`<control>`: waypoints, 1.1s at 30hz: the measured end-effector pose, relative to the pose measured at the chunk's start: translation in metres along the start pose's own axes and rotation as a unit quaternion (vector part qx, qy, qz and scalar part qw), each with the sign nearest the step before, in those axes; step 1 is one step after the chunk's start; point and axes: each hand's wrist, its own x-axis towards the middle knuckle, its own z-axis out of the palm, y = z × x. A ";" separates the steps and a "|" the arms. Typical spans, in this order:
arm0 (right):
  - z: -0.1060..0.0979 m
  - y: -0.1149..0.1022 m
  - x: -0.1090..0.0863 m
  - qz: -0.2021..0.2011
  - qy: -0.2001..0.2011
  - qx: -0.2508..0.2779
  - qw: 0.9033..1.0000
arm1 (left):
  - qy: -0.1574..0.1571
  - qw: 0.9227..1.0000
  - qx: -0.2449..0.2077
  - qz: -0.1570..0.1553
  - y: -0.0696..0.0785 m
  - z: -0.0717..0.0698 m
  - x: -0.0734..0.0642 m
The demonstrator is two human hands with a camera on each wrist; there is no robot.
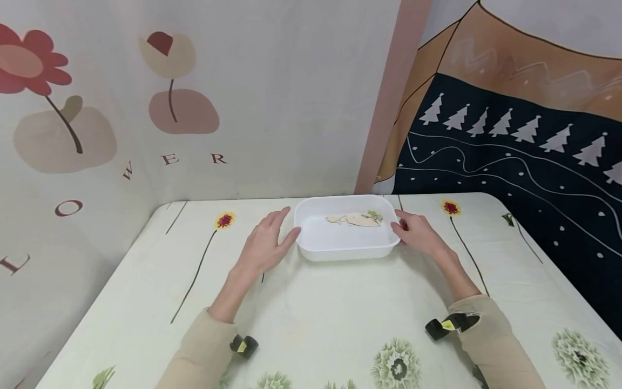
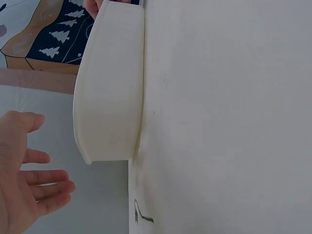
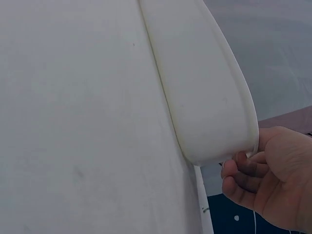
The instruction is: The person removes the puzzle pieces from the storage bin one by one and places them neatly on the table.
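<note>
A white rectangular plastic tray (image 1: 346, 254) with rounded corners stands on the table. On its inner floor shows a flat beige and green picture or piece (image 1: 357, 219); which of these I cannot tell. My right hand (image 1: 418, 231) grips the tray's right end. In the right wrist view the thumb of that hand (image 3: 285, 180) lies at the rim and the fingers curl beneath it. Beside the left end is my left hand (image 1: 264, 243), its fingers spread. In the left wrist view this hand (image 2: 24, 175) is apart from the tray wall (image 2: 109, 87).
A pale cloth printed with flowers covers the table (image 1: 320, 313). Behind it hangs a white curtain (image 1: 291, 108) with flower prints and letters. To the right hangs a dark cloth (image 1: 486, 156) with white trees. Each sleeve carries a black wrist device (image 1: 439, 328).
</note>
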 end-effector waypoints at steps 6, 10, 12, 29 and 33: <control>-0.002 -0.002 -0.001 -0.006 -0.005 0.002 1.000 | -0.013 0.999 -0.027 0.010 0.009 0.007 0.005; -0.003 -0.005 -0.003 -0.001 -0.008 0.005 1.000 | -0.019 0.999 -0.034 0.021 0.014 0.012 0.010; -0.004 -0.005 -0.003 0.000 -0.010 0.006 1.000 | -0.021 0.999 -0.036 0.028 0.016 0.015 0.013; -0.003 -0.004 -0.003 0.003 -0.024 -0.004 1.000 | -0.047 0.995 -0.072 0.049 0.024 0.041 0.040; -0.003 -0.004 -0.003 0.004 -0.026 -0.004 1.000 | -0.047 0.994 -0.073 0.059 0.024 0.048 0.047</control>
